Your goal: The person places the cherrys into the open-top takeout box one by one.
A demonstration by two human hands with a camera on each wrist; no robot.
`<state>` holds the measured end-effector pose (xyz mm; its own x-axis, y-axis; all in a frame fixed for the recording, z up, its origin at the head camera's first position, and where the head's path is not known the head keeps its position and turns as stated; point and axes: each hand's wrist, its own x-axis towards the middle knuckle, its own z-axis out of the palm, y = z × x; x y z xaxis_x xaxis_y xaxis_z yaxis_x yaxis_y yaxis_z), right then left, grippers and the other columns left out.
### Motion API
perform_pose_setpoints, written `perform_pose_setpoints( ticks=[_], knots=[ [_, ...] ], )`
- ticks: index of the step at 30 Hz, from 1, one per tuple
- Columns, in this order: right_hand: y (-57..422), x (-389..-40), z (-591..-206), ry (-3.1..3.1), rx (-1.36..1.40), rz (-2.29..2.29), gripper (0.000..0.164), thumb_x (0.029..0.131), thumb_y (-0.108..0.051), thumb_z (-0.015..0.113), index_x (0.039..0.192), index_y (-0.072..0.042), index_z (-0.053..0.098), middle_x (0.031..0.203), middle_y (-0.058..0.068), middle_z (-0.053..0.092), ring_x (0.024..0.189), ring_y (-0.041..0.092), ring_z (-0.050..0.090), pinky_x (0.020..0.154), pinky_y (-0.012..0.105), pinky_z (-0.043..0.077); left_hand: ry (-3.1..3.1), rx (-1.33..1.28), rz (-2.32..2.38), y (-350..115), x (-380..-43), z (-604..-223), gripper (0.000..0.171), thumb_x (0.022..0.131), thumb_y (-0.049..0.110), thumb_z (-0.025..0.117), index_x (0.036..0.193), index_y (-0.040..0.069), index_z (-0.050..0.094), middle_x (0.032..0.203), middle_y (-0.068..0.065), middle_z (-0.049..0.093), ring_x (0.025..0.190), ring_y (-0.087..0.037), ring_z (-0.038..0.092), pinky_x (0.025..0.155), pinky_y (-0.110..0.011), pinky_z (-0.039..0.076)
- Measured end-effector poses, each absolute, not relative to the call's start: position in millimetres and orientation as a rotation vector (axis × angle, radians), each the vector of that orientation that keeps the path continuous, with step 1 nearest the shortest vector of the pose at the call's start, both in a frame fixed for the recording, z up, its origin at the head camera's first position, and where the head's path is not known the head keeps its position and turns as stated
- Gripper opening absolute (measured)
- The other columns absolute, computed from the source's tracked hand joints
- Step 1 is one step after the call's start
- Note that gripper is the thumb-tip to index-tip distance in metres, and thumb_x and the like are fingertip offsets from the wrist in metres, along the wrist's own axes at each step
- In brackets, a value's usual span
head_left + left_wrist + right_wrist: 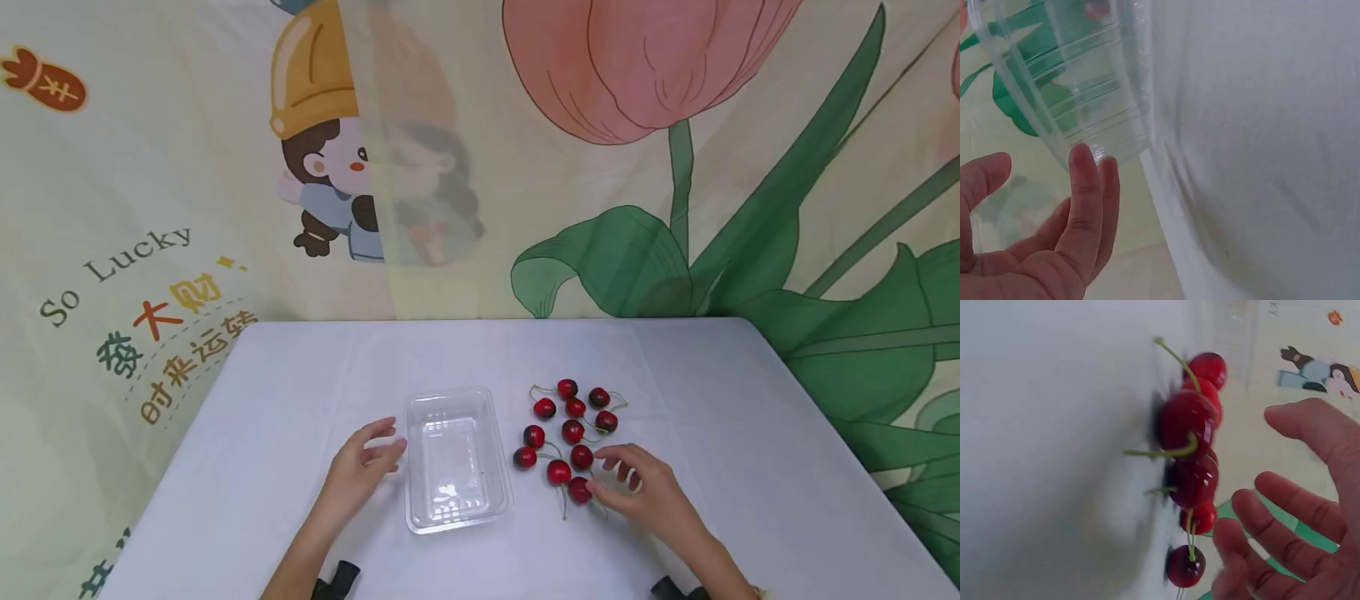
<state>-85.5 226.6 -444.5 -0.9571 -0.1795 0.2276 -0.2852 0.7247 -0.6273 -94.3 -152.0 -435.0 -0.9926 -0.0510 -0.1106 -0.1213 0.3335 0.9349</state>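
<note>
I have the left hand [363, 458] at the left side of the clear plastic box [450, 467], its fingers parted, loosely bent and holding nothing; I can't tell whether the thumb touches it. The cherries [572, 431] lie in a loose group on the white table [690, 375], just right of the box. I see the right hand [641, 487] beside the nearest ones, thumb and fingers well apart, gripping nothing.
</note>
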Motion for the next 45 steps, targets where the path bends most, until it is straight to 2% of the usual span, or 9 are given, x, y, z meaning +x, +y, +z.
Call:
perform_pose_setpoints(
  ticks=[4, 8, 14, 19, 26, 33, 40, 45],
  knots=[
    [215.1, -81.0, -448.6, -2.913, 0.325, 1.003, 0.033, 0.072, -0.016, 0.087, 0.100, -0.011, 0.071, 0.089, -0.004, 0.063, 0.069, 0.007, 0.051, 0.056, 0.019, 0.047, 2.487, -0.162, 1.750, -148.0, -94.9, -442.4, 0.050, 0.092, 0.014, 0.068, 0.136, -0.002, 0.051, 0.120, -0.019, 0.060, 0.081, -0.022, 0.070, 0.066, -0.029, 0.059],
    [208.2, -80.4, -450.1, -2.940, 0.314, 0.993, 0.030, 0.073, -0.014, 0.086, 0.098, -0.011, 0.071, 0.093, -0.003, 0.063, 0.071, 0.008, 0.052, 0.060, 0.020, 0.050, 2.445, -0.186, 1.767, -145.6, -94.4, -443.1, 0.051, 0.092, 0.015, 0.068, 0.137, -0.002, 0.049, 0.114, -0.016, 0.061, 0.074, -0.021, 0.069, 0.058, -0.030, 0.058],
    [206.7, -81.2, -456.5, -2.944, 0.349, 0.994, 0.026, 0.074, -0.010, 0.084, 0.097, -0.010, 0.071, 0.095, -0.001, 0.065, 0.073, 0.006, 0.055, 0.064, 0.019, 0.053, 2.367, -0.250, 1.786, -142.8, -92.7, -443.0, 0.052, 0.095, 0.019, 0.064, 0.140, 0.000, 0.046, 0.114, -0.016, 0.058, 0.064, -0.022, 0.067, 0.051, -0.034, 0.057],
    [206.2, -81.3, -460.0, -2.946, 0.344, 0.985, 0.025, 0.074, -0.008, 0.083, 0.096, -0.009, 0.071, 0.094, 0.000, 0.066, 0.073, 0.005, 0.056, 0.064, 0.017, 0.053, 2.356, -0.247, 1.802, -142.0, -90.6, -444.5, 0.049, 0.096, 0.017, 0.062, 0.139, -0.001, 0.047, 0.112, -0.016, 0.058, 0.064, -0.022, 0.067, 0.050, -0.036, 0.057],
    [208.2, -80.4, -461.8, -2.919, 0.396, 0.986, 0.027, 0.073, -0.006, 0.084, 0.096, -0.010, 0.071, 0.094, -0.001, 0.067, 0.071, 0.004, 0.056, 0.064, 0.018, 0.054, 2.343, -0.218, 1.841, -143.0, -89.9, -447.5, 0.042, 0.096, 0.013, 0.061, 0.134, -0.003, 0.052, 0.105, -0.014, 0.060, 0.072, -0.019, 0.068, 0.049, -0.036, 0.057],
    [212.1, -77.9, -449.0, -2.923, 0.375, 1.030, 0.028, 0.072, -0.006, 0.085, 0.097, -0.010, 0.072, 0.095, -0.001, 0.068, 0.071, 0.003, 0.057, 0.063, 0.018, 0.054, 2.336, -0.204, 1.842, -144.1, -91.0, -449.9, 0.036, 0.095, 0.011, 0.061, 0.127, -0.005, 0.057, 0.100, -0.013, 0.063, 0.074, -0.019, 0.067, 0.051, -0.036, 0.058],
    [208.6, -86.6, -433.5, -2.645, 0.572, 0.970, 0.043, 0.066, 0.004, 0.086, 0.105, -0.004, 0.070, 0.095, 0.002, 0.069, 0.071, 0.006, 0.061, 0.059, 0.024, 0.057, 2.329, -0.133, 1.822, -149.3, -91.1, -446.4, 0.037, 0.097, 0.013, 0.060, 0.127, -0.008, 0.056, 0.103, -0.017, 0.064, 0.078, -0.021, 0.068, 0.053, -0.036, 0.059],
    [197.6, -99.3, -419.2, -2.516, 0.663, 0.959, 0.050, 0.063, 0.005, 0.088, 0.109, -0.002, 0.068, 0.098, 0.005, 0.069, 0.073, 0.012, 0.063, 0.062, 0.027, 0.059, 2.316, -0.109, 1.816, -149.1, -91.2, -445.2, 0.038, 0.097, 0.013, 0.060, 0.127, -0.008, 0.055, 0.103, -0.016, 0.065, 0.080, -0.022, 0.069, 0.054, -0.036, 0.059]
  ],
)
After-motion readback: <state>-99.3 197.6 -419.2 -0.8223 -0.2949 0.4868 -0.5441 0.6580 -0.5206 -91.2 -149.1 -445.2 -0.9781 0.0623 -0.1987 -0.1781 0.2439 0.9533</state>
